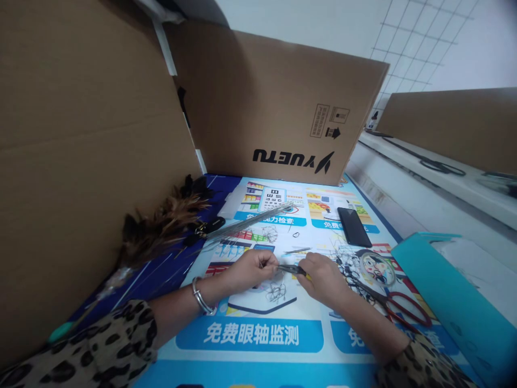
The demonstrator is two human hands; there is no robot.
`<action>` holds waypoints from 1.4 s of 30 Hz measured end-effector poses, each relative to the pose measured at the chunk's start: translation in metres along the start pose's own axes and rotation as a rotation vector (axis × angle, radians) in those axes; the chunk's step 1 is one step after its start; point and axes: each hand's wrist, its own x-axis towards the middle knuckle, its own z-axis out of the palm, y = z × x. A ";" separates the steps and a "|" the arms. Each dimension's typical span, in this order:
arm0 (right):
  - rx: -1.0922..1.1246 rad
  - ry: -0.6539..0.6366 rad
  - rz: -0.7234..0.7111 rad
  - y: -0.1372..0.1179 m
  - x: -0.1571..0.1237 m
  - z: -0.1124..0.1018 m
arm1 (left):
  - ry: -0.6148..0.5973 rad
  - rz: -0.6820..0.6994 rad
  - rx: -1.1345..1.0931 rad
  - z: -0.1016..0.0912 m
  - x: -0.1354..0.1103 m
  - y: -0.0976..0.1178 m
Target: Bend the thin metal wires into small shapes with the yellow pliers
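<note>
My left hand [252, 268] is closed in a pinch on a thin piece of wire, right at the tip of the pliers. My right hand [323, 277] is wrapped round small pliers [291, 268] with a yellow grip; their dark jaws point left toward my left fingers. Both hands hover just above a printed poster mat [250, 337]. A small tangle of bent wire pieces [276, 292] lies on the mat under the hands. A silver bangle [201, 295] sits on my left wrist.
A bundle of straight wires [250, 220] lies behind the hands, beside a brown feather duster [161, 226]. A black phone [354, 226], red-handled scissors [398, 307], a wire heap [347, 261] and a teal folder [452, 302] lie right. Cardboard walls [278, 102] enclose left and back.
</note>
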 end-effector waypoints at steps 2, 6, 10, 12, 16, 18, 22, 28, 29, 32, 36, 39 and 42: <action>-0.003 0.004 0.002 0.000 0.000 0.000 | 0.010 0.011 0.013 0.000 0.000 0.001; -0.016 0.010 0.004 -0.001 -0.001 0.002 | 0.038 0.051 0.058 0.000 0.000 0.001; -0.024 0.012 0.011 -0.001 -0.002 0.003 | 0.068 0.096 0.112 0.000 -0.001 0.003; -0.026 0.014 0.015 -0.002 -0.001 0.004 | 0.074 0.105 0.128 0.000 -0.002 0.005; -0.031 0.031 0.016 -0.003 -0.001 0.005 | 0.102 0.112 0.148 0.001 -0.002 0.006; -0.035 0.040 0.021 -0.003 -0.001 0.006 | 0.119 0.114 0.155 0.002 -0.002 0.006; -0.050 0.053 0.025 -0.003 -0.001 0.008 | 0.138 0.120 0.158 0.003 -0.002 0.005; -0.056 0.059 0.039 -0.005 -0.002 0.009 | 0.155 0.129 0.168 0.003 -0.002 0.006; -0.056 0.057 0.042 -0.005 -0.002 0.009 | 0.155 0.131 0.168 0.003 -0.002 0.006; -0.055 0.043 0.048 -0.006 -0.002 0.008 | 0.152 0.136 0.167 0.003 -0.002 0.005; -0.048 0.029 0.056 -0.007 -0.002 0.007 | 0.156 0.139 0.163 0.003 -0.002 0.005; -0.050 0.018 0.063 -0.008 -0.001 0.006 | 0.157 0.143 0.168 0.003 -0.002 0.005; -0.056 0.002 0.069 -0.008 -0.001 0.005 | 0.155 0.152 0.175 0.003 -0.002 0.006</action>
